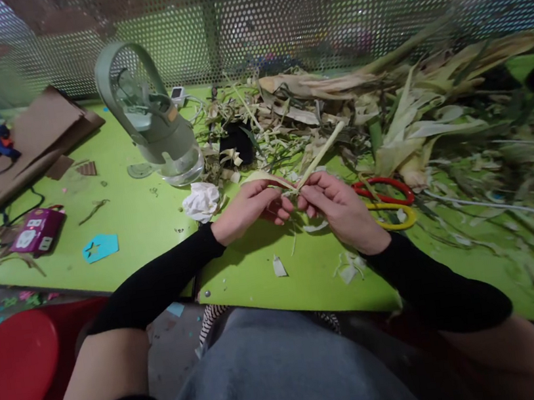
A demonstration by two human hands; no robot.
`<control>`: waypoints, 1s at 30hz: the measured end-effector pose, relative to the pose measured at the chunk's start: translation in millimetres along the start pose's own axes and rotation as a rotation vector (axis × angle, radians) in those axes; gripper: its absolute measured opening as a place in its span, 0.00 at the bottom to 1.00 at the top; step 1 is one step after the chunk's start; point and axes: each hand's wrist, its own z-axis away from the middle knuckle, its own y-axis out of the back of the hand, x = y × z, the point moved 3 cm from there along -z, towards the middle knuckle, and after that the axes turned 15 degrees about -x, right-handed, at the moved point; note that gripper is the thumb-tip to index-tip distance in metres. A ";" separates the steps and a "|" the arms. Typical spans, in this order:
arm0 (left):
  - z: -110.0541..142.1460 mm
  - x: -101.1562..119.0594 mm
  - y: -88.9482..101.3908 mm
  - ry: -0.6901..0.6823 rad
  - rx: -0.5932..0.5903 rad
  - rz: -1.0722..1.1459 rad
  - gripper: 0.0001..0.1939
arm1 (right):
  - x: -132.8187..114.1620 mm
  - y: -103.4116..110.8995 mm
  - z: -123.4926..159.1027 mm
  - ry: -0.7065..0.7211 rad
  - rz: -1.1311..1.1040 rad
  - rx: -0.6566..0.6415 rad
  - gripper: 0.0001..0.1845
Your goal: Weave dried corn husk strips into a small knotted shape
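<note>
Just above the green table, my left hand [258,208] and my right hand [335,207] meet, their fingers closed on a pale corn husk strip [323,154]. One end of it sticks up to the right past my right fingers, and a flatter part arches over my left fingers. Where the fingertips come together, the fine detail is too small to make out. Scissors with red and yellow handles [401,215] lie beside my right wrist, their blades hidden. A crumpled white tissue [201,201] rests near my left hand.
A green water bottle [166,135] stands at back left. Corn husks [416,132] and scraps pile up across the back and right. A purple power adapter [39,231], brown cardboard [34,136] and a blue paper tag [100,248] lie left. A red stool [17,367] stands below.
</note>
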 end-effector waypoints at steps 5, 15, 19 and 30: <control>3.2 1.5 -1.1 0.057 -0.028 -0.098 0.18 | -1.1 0.5 0.3 0.025 0.046 -0.024 0.16; 5.7 2.1 -1.0 0.087 -0.120 -0.435 0.10 | -3.2 2.0 -1.2 -0.022 0.033 0.011 0.19; 1.9 -2.1 -1.9 0.151 -0.138 -0.349 0.08 | -2.7 0.0 -0.5 -0.038 0.084 -0.041 0.20; 3.6 -7.8 10.0 -0.372 -0.021 -0.492 0.19 | -23.2 -3.4 8.1 0.273 0.631 0.060 0.18</control>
